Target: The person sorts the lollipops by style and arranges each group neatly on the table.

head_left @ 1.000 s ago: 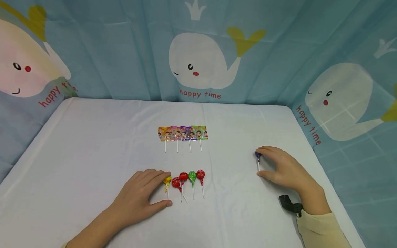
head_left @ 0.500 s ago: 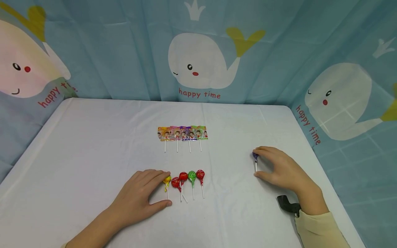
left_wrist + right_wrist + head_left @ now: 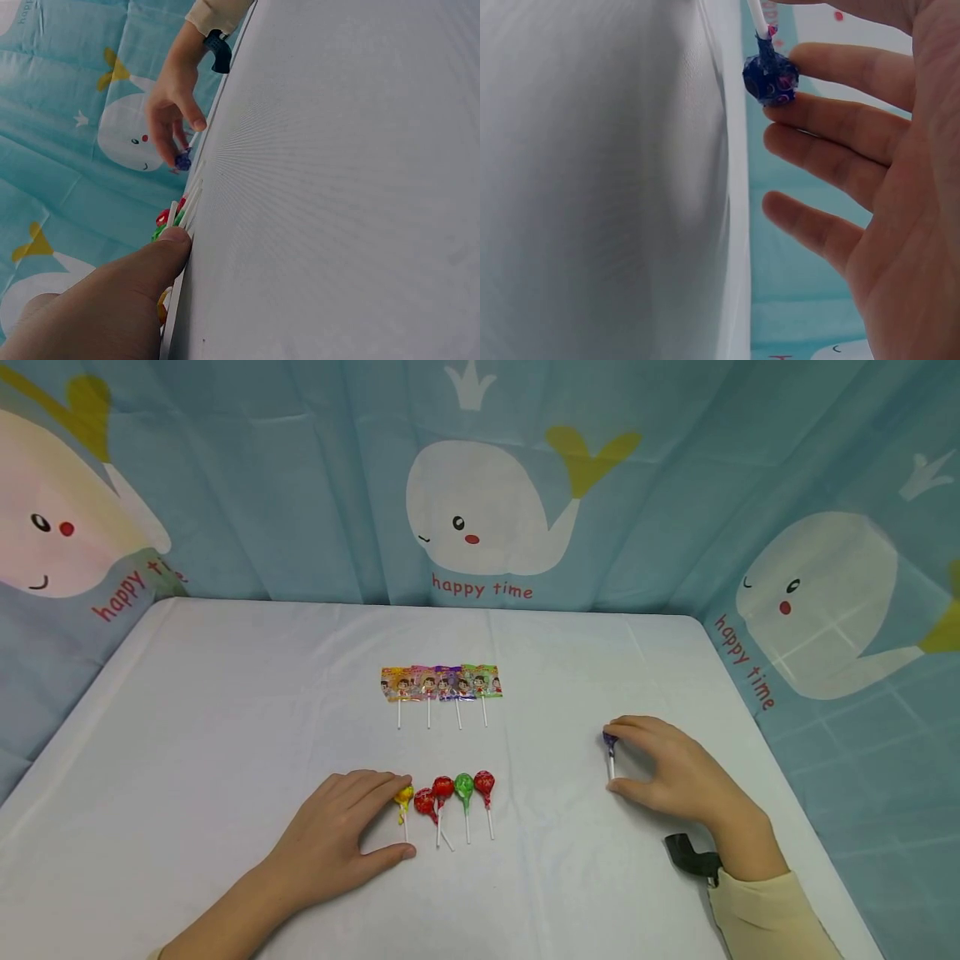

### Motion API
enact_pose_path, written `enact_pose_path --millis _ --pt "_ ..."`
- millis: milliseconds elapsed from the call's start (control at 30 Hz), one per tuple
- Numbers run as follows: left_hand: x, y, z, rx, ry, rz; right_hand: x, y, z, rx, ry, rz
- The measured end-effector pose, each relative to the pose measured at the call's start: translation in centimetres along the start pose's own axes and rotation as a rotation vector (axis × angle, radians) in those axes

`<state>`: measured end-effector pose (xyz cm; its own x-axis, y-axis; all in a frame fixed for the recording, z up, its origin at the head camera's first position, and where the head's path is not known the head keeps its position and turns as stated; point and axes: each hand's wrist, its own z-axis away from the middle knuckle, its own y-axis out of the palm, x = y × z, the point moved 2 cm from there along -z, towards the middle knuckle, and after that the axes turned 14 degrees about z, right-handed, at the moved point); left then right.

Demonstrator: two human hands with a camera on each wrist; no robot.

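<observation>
My left hand (image 3: 341,827) spans a yellow-wrapped lollipop (image 3: 404,797) lengthwise, a fingertip at its head and the thumb at its stick end. Right of it lie two red lollipops with crossing sticks, a green lollipop (image 3: 464,785) and another red lollipop (image 3: 484,782). Out to the right, my right hand (image 3: 675,768) holds a dark blue-purple lollipop (image 3: 610,740) between fingertips at its head and the thumb at its stick end. In the right wrist view, two fingers touch the blue-purple head (image 3: 771,79), while the other fingers spread apart below it.
Behind the lollipops lies a row of flat-wrapped lollipops (image 3: 442,682) in orange, pink, purple and green, sticks toward me. A white cloth covers the table (image 3: 225,693). A blue whale-print curtain (image 3: 300,485) stands along the back and sides. A black strap piece (image 3: 690,857) sits at the right wrist.
My right hand has slid a little to the left across the table, taking the blue-purple lollipop along. The left hand and the other lollipops have kept their places.
</observation>
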<state>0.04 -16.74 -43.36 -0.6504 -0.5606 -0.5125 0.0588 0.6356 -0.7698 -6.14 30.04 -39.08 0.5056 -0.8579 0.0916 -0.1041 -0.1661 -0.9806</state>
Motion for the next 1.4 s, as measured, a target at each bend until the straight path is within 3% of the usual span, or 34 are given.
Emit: enact_pose_path --millis 500,1400 --pt "0.0 0.0 0.1 -0.006 0.007 0.001 0.8 0.5 -0.2 -0.058 -0.084 0.000" --pt "0.1 0.0 0.0 -0.005 0.008 0.006 2.4 1.0 -0.8 -0.038 -0.141 0.002"
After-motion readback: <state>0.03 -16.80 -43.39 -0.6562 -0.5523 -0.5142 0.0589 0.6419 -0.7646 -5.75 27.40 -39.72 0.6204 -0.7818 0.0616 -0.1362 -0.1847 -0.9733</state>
